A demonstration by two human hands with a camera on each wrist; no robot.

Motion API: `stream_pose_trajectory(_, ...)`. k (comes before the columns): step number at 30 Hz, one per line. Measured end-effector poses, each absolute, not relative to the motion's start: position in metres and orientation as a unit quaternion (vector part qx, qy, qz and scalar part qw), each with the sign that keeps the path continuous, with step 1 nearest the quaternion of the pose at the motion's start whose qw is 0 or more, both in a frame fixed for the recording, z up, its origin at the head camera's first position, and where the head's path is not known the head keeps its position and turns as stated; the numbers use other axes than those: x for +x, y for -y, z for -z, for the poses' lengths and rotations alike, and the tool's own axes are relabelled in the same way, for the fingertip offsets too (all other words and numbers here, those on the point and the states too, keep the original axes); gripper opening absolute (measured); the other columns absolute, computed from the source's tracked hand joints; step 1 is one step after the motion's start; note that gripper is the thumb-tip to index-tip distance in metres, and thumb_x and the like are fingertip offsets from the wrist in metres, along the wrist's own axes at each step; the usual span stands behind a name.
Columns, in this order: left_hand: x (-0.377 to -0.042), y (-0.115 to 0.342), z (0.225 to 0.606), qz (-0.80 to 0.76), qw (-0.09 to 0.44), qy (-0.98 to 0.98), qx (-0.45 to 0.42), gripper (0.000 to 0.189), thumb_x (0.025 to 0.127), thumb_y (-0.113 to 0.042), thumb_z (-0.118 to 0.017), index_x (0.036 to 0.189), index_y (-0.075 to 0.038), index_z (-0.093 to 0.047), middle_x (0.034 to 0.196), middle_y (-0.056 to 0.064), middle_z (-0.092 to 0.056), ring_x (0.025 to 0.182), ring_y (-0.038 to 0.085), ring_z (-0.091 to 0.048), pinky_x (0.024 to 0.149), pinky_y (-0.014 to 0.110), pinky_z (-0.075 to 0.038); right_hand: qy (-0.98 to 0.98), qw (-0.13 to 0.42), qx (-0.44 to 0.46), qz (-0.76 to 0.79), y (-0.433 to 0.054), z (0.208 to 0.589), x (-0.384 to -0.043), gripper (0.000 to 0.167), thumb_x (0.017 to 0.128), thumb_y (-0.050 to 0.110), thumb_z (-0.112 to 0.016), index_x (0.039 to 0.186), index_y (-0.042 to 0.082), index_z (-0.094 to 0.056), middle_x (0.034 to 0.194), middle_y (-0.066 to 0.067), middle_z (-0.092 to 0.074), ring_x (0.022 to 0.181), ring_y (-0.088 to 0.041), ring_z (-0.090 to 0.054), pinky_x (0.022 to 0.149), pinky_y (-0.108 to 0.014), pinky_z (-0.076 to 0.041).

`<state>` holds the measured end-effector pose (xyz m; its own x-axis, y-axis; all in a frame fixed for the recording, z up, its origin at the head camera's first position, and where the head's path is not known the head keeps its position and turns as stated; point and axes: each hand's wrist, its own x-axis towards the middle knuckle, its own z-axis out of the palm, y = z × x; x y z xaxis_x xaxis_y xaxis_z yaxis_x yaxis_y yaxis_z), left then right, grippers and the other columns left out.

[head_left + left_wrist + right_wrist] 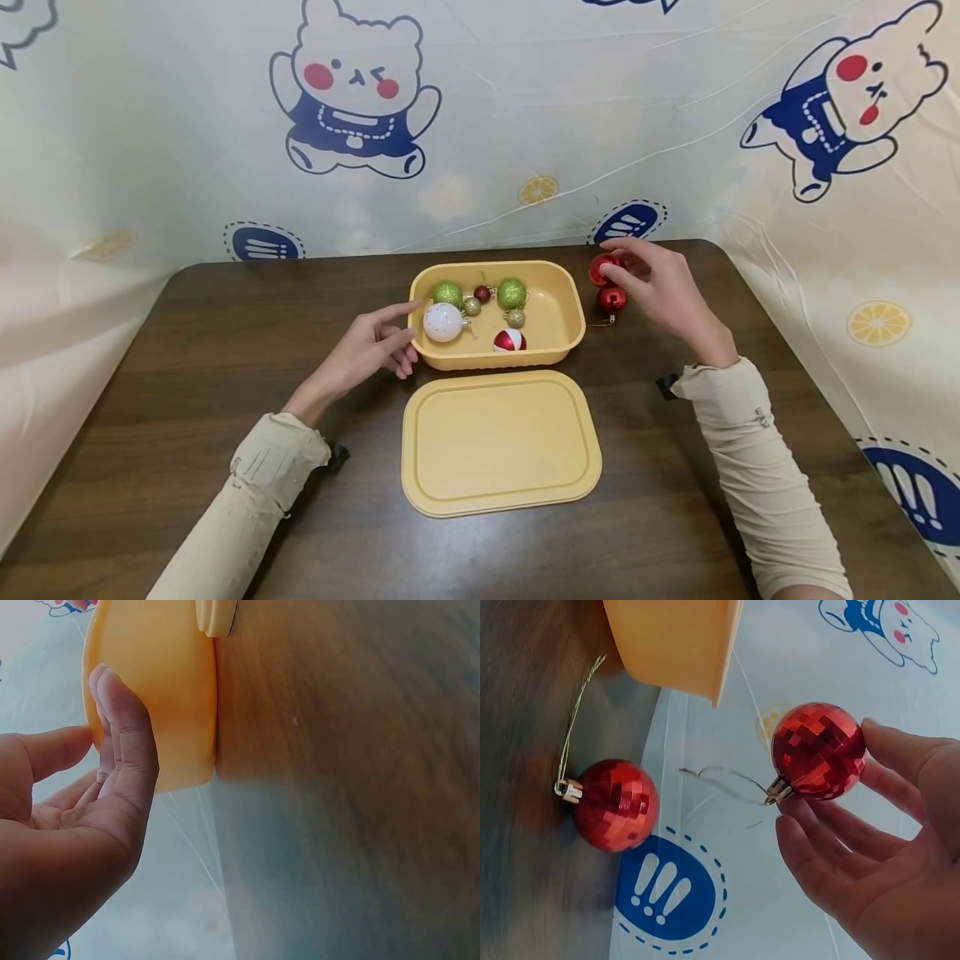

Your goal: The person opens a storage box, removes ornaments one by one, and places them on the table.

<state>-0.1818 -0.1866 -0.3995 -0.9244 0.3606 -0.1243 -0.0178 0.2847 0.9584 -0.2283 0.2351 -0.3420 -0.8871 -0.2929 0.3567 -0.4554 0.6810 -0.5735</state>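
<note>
My right hand (660,283) pinches a shiny red bauble (819,751) with a faceted surface, its gold cap and cord hanging free. Below it, a second red bauble (616,804) lies on the table beside the box's right end. At the left end of the yellow plastic box (562,357), my left hand (367,346) holds the rim between thumb and index finger. Inside the box lie a white bauble (443,322), a red-and-white bauble (510,340), green glitter baubles (512,293) and several small ones, including a dark red ball (482,293).
A yellow lid (501,442) lies flat on the brown wooden table (337,517), just in front of the box. Behind and at the sides hangs a pale cloth (510,100) printed with cartoon bears, against the table's far edge.
</note>
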Motion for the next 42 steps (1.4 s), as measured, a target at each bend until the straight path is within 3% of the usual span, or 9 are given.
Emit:
stream_pose_trajectory(6, -0.181, 0.187, 0.398, -0.588, 0.161, -0.785, 0.112, 0.050, 0.104, -0.008, -0.052, 0.152, -0.008, -0.039, 0.091, 0.037, -0.060, 0.065, 0.028, -0.066, 0.063, 0.038, -0.061, 0.916, 0.110, 0.197, -0.331, -0.248, 0.340, -0.230, 0.036, 0.101, 0.024, -0.061, 0.134, 0.010, -0.064, 0.128, -0.014, -0.065, 0.103, -0.031, -0.067, 0.092, -0.051, -0.054)
stream_pose_trajectory(14, -0.180, 0.186, 0.396, -0.591, 0.159, -0.783, 0.109, 0.051, 0.104, -0.009, -0.053, 0.153, -0.010, -0.039, 0.090, 0.036, -0.061, 0.065, 0.027, -0.066, 0.062, 0.039, -0.061, 0.928, 0.093, 0.149, -0.328, -0.266, 0.337, -0.231, 0.037, 0.100, 0.033, -0.062, 0.125, 0.007, -0.065, 0.115, -0.016, -0.069, 0.103, -0.032, -0.067, 0.090, -0.051, -0.053)
stream_pose_trajectory(21, -0.180, 0.187, 0.397, -0.590, 0.159, -0.783, 0.112, 0.051, 0.104, -0.012, -0.053, 0.153, -0.010, -0.039, 0.090, 0.034, -0.062, 0.065, 0.027, -0.066, 0.063, 0.038, -0.061, 0.935, 0.076, 0.129, -0.321, -0.285, 0.331, -0.228, 0.038, 0.099, 0.039, -0.061, 0.119, 0.007, -0.066, 0.112, -0.014, -0.069, 0.099, -0.028, -0.066, 0.078, -0.019, -0.046)
stream_pose_trajectory(24, -0.181, 0.188, 0.397, -0.590, 0.157, -0.784, 0.115, 0.051, 0.104, -0.011, -0.053, 0.153, -0.009, -0.039, 0.090, 0.035, -0.061, 0.065, 0.027, -0.066, 0.062, 0.039, -0.061, 0.933, 0.069, 0.130, -0.328, -0.291, 0.330, -0.228, 0.037, 0.099, 0.038, -0.061, 0.117, 0.005, -0.066, 0.110, -0.016, -0.069, 0.098, -0.030, -0.065, 0.074, -0.012, -0.044)
stream_pose_trajectory(35, -0.180, 0.189, 0.399, -0.585, 0.162, -0.787, 0.111, 0.052, 0.104, -0.010, -0.053, 0.153, -0.010, -0.038, 0.090, 0.034, -0.062, 0.067, 0.029, -0.066, 0.064, 0.039, -0.061, 0.952, 0.039, 0.125, -0.277, -0.298, 0.349, -0.236, 0.038, 0.099, 0.040, -0.061, 0.112, 0.005, -0.069, 0.095, -0.015, -0.071, 0.082, -0.027, -0.063, 0.069, -0.032, -0.051)
stream_pose_trajectory(42, -0.181, 0.187, 0.399, -0.586, 0.161, -0.786, 0.110, 0.051, 0.104, -0.011, -0.053, 0.153, -0.011, -0.039, 0.091, 0.036, -0.061, 0.066, 0.028, -0.066, 0.063, 0.039, -0.061, 0.954, 0.013, 0.115, -0.277, -0.303, 0.366, -0.243, 0.039, 0.100, 0.039, -0.060, 0.113, 0.003, -0.066, 0.092, -0.015, -0.070, 0.078, -0.027, -0.061, 0.064, -0.033, -0.049)
